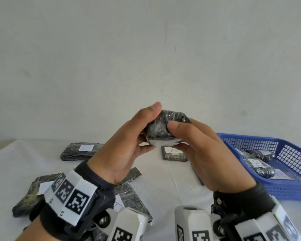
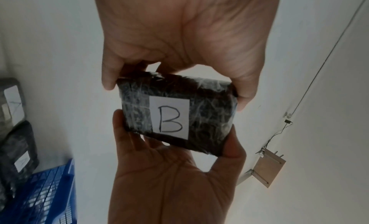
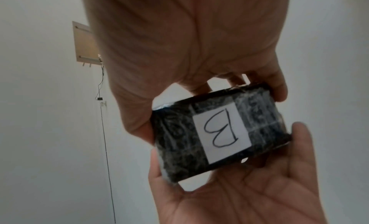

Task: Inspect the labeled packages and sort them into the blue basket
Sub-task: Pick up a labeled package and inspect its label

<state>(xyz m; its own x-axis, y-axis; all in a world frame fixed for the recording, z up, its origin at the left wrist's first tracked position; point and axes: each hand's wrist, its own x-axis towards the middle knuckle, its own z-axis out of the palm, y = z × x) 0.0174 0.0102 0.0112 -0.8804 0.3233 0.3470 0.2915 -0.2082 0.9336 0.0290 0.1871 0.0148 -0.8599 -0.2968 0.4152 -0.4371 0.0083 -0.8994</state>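
Both hands hold one black plastic-wrapped package [image 1: 161, 128] up in the air in front of the wall. My left hand [image 1: 150, 128] grips its left end, thumb on top. My right hand [image 1: 177, 136] grips the right end, thumb on the near face. The white label [image 2: 169, 117] on the side turned away from the head view reads B, and it appears upside down as label [image 3: 221, 134] in the right wrist view. The blue basket [image 1: 250, 137] stands on the table at the right, below the right hand, and several black packages [image 1: 258, 165] lie in it.
More labelled black packages lie on the white table [image 1: 163, 180]: one at the back left [image 1: 80, 151], one marked A [image 1: 174, 153] under the hands, and others near the left wrist [image 1: 35, 192]. A small plate with a cable [image 2: 267, 170] hangs on the wall.
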